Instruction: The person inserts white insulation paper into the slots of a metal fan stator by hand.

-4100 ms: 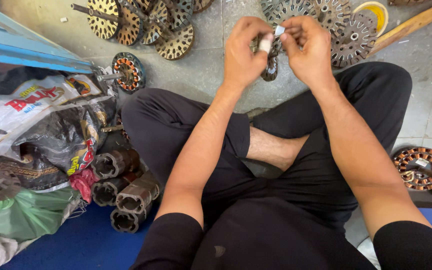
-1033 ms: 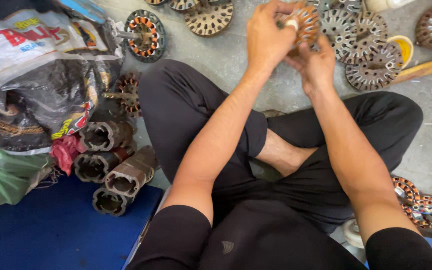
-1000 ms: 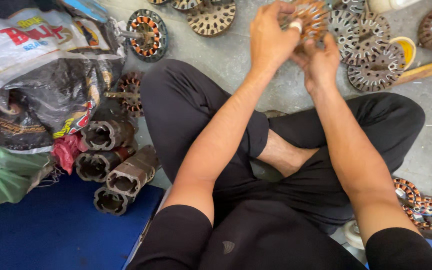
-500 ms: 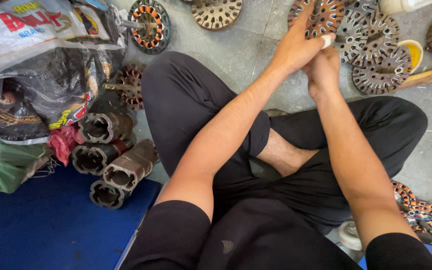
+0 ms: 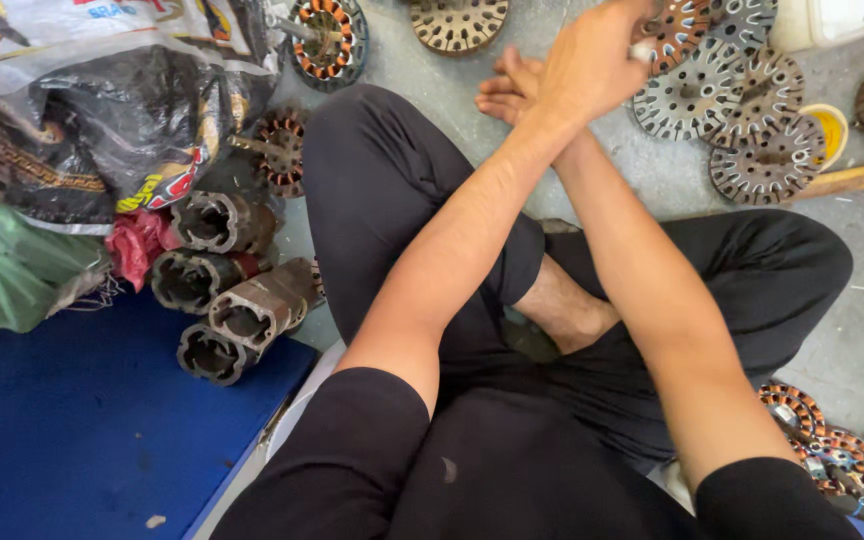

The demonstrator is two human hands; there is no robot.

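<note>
Stator disc [image 5: 674,28], a round slotted metal plate with copper-coloured winding showing through its slots, lies at the top of the view on the grey concrete floor [image 5: 432,90], and the left hand [image 5: 592,60] reaches across over its edge, fingers curled down; whether they clamp the disc cannot be told, since the hand hides them. The right hand [image 5: 508,88] lies behind the left wrist, fingers flat and together, holding nothing visible. The forearms cross above folded legs in black trousers [image 5: 382,180].

Beside the disc lie more perforated grey discs [image 5: 697,95], flat and toothed, one overlapping the next, with a yellow tape roll [image 5: 832,130] and a wooden handle [image 5: 857,178] just past them. To the left, four dark, rusty tubular cores [image 5: 237,290] are stacked against crumpled plastic sacks [image 5: 102,100], near a blue mat [image 5: 82,430]. Wound copper stators [image 5: 827,445] sit near the right knee.
</note>
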